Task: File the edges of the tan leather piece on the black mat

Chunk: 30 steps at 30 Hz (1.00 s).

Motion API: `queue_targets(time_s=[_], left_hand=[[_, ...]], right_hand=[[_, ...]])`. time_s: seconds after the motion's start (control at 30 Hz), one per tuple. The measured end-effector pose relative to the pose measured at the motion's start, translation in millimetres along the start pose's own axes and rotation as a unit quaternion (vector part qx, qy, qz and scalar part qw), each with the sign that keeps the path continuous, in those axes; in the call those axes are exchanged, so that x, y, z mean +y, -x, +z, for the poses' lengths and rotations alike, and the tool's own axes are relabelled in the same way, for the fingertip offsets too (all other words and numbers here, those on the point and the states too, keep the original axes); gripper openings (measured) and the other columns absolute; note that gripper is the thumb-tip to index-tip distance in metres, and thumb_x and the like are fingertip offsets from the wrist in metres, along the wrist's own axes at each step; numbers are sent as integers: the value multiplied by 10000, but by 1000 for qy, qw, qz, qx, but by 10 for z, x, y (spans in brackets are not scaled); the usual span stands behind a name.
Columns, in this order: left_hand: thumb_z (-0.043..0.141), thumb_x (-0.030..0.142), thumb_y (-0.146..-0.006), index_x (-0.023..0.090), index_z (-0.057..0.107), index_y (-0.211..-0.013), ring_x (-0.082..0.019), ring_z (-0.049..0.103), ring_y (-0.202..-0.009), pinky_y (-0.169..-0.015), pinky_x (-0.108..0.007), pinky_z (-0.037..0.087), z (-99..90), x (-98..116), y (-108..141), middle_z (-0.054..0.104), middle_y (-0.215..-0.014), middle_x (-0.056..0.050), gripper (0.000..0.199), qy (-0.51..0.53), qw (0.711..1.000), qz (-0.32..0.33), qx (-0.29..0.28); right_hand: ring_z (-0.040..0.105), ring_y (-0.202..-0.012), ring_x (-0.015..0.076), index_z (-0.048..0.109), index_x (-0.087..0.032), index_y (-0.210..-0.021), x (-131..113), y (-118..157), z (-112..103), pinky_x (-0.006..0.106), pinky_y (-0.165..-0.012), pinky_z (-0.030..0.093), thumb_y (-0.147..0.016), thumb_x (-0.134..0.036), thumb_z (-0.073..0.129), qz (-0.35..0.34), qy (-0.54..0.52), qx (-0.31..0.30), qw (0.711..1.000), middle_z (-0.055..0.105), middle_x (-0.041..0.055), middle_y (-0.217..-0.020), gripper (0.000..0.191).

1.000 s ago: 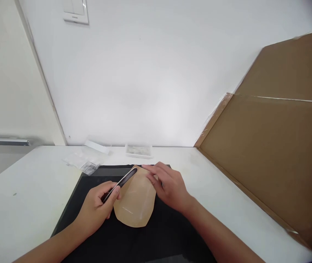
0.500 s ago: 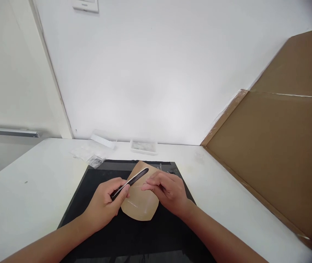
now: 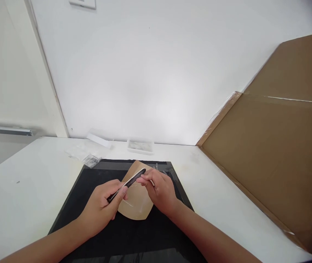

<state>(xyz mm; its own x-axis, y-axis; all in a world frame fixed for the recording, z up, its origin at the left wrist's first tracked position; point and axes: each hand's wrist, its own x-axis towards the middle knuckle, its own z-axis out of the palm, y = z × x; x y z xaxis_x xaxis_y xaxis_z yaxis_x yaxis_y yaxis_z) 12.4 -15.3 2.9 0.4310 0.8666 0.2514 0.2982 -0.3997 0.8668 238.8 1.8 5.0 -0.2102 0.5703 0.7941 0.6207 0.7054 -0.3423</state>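
My left hand [image 3: 105,199] is closed round a slim, dark, flat stick with a pale edge [image 3: 135,178], thumb on top. The stick slants up to the right, over a tan sheet [image 3: 136,210] with curved edges. My right hand [image 3: 161,190] has its thumb and fingers pinched together at the stick's upper end. Whatever sits in that pinch, if anything, is too small to make out. Thin clear pieces [image 3: 128,203] lie on the tan sheet, which rests on a black mat [image 3: 101,241].
Behind the mat, a shallow clear box [image 3: 141,146] holds small pale pieces. Crumpled clear plastic packaging [image 3: 80,150] lies at its left. A few clear bits [image 3: 156,167] are by the mat's far right corner. A cardboard panel [image 3: 268,146] stands along the right of the white table [image 3: 21,204].
My right hand has closed in from the right, bringing its pinched fingers to the stick's upper end. My left hand keeps its hold on the stick. The view has shifted slightly.
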Motion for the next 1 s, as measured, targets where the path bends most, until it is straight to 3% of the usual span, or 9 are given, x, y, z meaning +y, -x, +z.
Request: queue_targets(time_s=[0.13,0.23,0.33,0.53,0.73,0.9,1.0], left_hand=[[469,392,-1055,196,664,-846,-52,518,-406,-495,-204,443,17,12,5,573,-698,39,347,-1,1000,22,5],[464,368,-1057,205,672,-854,-71,531,-422,-510,-207,450,14,12,8,532,-619,51,334,-13,999,48,5],[456,346,-1061,213,676,-872,-88,545,-443,-546,-212,467,7,6,6,491,-554,63,318,-23,998,65,1],[452,369,-1062,211,645,-830,-82,518,-404,-521,-214,450,40,0,25,463,-522,75,340,-8,999,35,-3],[448,394,-1064,211,639,-833,-80,502,-381,-496,-216,440,69,8,40,453,-518,79,351,16,1000,17,-5],[452,403,-1065,214,625,-825,-82,505,-385,-532,-216,459,56,11,46,446,-488,85,352,18,1000,8,-12],[446,418,-1065,215,628,-824,-86,506,-385,-516,-214,449,49,26,49,448,-477,83,364,30,1000,0,-9]], right_hand=[[694,-689,143,606,-234,-835,-42,7,3,253,-649,500,-1025,-369,605,43,19,-3,999,735,-2,-754,232],[673,-635,126,600,-232,-806,-77,-9,-2,244,-625,461,-1023,-384,604,119,39,39,991,712,-23,-706,265],[662,-623,121,571,-227,-793,-104,-28,-1,240,-625,458,-1029,-390,591,143,17,63,988,693,-25,-686,287],[664,-651,133,595,-227,-814,-150,13,73,262,-674,461,-1012,-343,628,83,12,66,994,688,-34,-666,232],[654,-641,135,583,-227,-781,-105,14,78,276,-665,436,-1017,-358,624,91,33,86,992,692,-30,-660,273],[689,-661,149,584,-226,-808,-124,32,92,303,-706,441,-1016,-371,631,22,55,77,995,717,-27,-663,257],[674,-626,137,582,-226,-796,-118,13,77,304,-689,423,-1013,-343,639,38,63,89,993,704,-37,-643,254]])
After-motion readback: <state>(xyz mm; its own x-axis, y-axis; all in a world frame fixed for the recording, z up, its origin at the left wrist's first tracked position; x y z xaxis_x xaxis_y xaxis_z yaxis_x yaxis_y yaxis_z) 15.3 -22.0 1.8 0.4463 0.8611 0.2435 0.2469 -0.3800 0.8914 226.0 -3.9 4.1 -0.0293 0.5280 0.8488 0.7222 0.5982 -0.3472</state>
